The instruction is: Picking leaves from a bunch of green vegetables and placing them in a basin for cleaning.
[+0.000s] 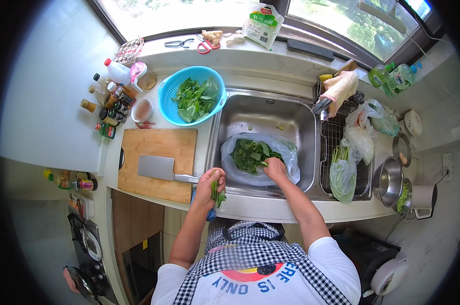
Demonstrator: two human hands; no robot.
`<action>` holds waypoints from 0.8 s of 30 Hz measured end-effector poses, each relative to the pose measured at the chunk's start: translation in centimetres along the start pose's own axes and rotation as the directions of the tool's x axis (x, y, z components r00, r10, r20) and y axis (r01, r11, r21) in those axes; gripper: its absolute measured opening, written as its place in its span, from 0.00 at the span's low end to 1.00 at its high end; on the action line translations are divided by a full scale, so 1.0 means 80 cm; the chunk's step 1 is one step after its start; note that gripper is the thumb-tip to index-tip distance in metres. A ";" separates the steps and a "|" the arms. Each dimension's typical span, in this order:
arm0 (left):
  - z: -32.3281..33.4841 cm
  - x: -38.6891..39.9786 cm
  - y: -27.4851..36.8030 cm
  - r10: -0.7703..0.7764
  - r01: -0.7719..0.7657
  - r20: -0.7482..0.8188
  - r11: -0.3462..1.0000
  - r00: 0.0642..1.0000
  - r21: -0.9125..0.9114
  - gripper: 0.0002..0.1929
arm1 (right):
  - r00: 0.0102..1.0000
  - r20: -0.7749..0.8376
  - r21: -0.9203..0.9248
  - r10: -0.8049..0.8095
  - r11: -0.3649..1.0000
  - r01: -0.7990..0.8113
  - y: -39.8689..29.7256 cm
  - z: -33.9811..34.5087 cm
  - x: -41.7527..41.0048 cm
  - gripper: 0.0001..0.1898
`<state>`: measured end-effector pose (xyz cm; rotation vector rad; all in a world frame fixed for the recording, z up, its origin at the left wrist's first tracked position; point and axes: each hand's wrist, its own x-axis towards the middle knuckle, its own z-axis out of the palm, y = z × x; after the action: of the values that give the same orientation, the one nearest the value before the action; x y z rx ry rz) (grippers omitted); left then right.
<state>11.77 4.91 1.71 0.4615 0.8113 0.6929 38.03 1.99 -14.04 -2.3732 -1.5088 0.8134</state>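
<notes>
My left hand (211, 187) is closed around a small bunch of leafy greens (219, 196), just in front of the counter beside the cutting board. My right hand (275, 167) reaches into an open clear plastic bag (291, 173) in the steel sink (270, 114), its fingers on a stem among the greens (249, 154). A blue plastic colander (163, 97) with loose green leaves (195, 97) stands behind the board. On the wooden cutting board (129, 160) lies a metal cleaver (157, 166), its handle end near my left hand.
Sauce bottles (119, 95) and a small bowl (142, 109) stand left of the colander. The faucet (321, 106) is at the sink's right. A wire rack (325, 148), bagged vegetables (342, 179) and metal bowls (388, 181) are farther right. Scissors (205, 46) lie on the sill.
</notes>
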 end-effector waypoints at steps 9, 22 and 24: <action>0.001 0.013 0.003 0.036 -0.020 0.053 0.962 0.998 -0.271 0.07 | 0.997 -0.077 -0.006 -0.033 0.999 0.033 -0.058 0.055 0.015 0.16; -0.005 0.032 -0.010 -0.013 0.005 -0.028 0.967 1.000 -0.256 0.07 | 0.934 0.345 0.930 0.096 0.098 -0.353 0.009 -0.058 0.007 0.11; -0.006 0.037 -0.019 -0.004 -0.006 -0.042 0.970 0.999 -0.243 0.06 | 0.943 0.324 0.942 0.072 0.064 -0.329 0.011 -0.079 -0.007 0.11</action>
<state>13.44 6.06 -0.96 0.2263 0.7539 0.7939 42.04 1.83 -9.03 -1.3268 -0.2002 1.5161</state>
